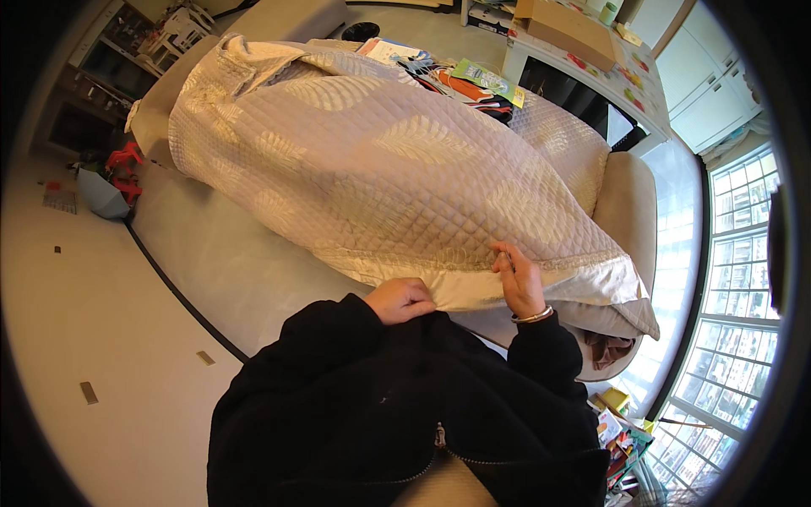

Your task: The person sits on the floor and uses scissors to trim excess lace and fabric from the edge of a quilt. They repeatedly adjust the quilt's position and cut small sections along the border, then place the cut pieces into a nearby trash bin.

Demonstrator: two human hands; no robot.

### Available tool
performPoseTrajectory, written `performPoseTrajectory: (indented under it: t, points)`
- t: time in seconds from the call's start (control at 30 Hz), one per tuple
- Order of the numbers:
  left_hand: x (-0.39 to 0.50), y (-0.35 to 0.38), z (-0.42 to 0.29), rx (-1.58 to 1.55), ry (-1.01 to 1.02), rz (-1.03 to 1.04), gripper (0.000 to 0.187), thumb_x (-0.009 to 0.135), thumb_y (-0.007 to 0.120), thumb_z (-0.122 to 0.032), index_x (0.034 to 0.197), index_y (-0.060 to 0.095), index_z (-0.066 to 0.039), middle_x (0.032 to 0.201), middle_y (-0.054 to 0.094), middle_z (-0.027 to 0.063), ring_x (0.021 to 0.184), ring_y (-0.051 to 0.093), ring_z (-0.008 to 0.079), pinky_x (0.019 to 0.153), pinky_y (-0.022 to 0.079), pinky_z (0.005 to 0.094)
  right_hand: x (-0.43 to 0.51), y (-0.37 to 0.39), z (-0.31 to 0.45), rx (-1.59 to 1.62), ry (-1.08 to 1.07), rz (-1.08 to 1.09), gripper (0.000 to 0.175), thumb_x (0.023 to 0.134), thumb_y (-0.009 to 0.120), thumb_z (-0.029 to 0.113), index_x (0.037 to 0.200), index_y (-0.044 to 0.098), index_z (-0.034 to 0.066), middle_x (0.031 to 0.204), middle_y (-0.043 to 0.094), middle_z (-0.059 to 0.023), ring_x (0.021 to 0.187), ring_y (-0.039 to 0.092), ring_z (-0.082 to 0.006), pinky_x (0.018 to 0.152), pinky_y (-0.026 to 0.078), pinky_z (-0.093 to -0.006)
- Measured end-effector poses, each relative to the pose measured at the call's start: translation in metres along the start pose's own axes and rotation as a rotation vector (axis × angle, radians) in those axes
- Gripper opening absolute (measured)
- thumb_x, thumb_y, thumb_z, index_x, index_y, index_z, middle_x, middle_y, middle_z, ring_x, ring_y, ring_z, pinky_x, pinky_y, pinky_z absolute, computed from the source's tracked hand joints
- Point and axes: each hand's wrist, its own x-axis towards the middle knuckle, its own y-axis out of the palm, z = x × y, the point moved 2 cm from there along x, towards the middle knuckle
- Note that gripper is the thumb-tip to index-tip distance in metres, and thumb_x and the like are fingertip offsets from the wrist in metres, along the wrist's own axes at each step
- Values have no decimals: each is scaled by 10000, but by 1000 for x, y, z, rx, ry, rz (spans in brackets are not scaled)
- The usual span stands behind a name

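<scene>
A quilted sofa cover [405,171] with pale leaf patterns is spread across the space before me. Its smooth satin border [466,286] runs along the edge nearest my body. The fingers of my left hand [400,300] are curled over that border, gripping it close to my black jacket. Farther right, my right hand [523,282] is raised at the seam between quilting and border, a bracelet on its wrist. Between its thumb and fingers is a small thin dark tool [510,261], too little visible to name. The cover's underside is hidden.
Clothes and a green packet [485,77] lie on the cover's far side. Behind them stands a table [656,95] bearing a cardboard box [570,35]. A padded sofa arm [627,209] is at right, near barred windows [741,253]. Red plastic stools [127,171] stand left.
</scene>
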Motion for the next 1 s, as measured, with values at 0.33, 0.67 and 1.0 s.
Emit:
performPoseTrajectory:
  t: [0.33,0.67,1.0]
  points:
    - [39,7,28,-637,-330,-300,175,896,650,-148,967,673,11,817,665,13,671,578,74,637,483,232,-35,26,-20,-128,-19,-24,257,887,590,118,1104,632,-13,969,682,-167,827,647,-252,760,498,-329]
    - [72,31,21,-1383,-534,-368,133,904,652,-178,932,672,-50,824,657,-4,657,565,44,569,466,189,-32,34,-10,-60,-4,-98,289,922,601,215,1064,638,-34,981,654,-215,900,636,-347,805,487,-375]
    - [95,43,8,-1471,-670,-630,113,895,616,-143,847,648,-46,723,615,1,567,535,59,456,436,189,-40,31,-11,-65,-6,-97,284,937,589,211,1077,646,-30,987,677,-174,901,647,-247,815,486,-330]
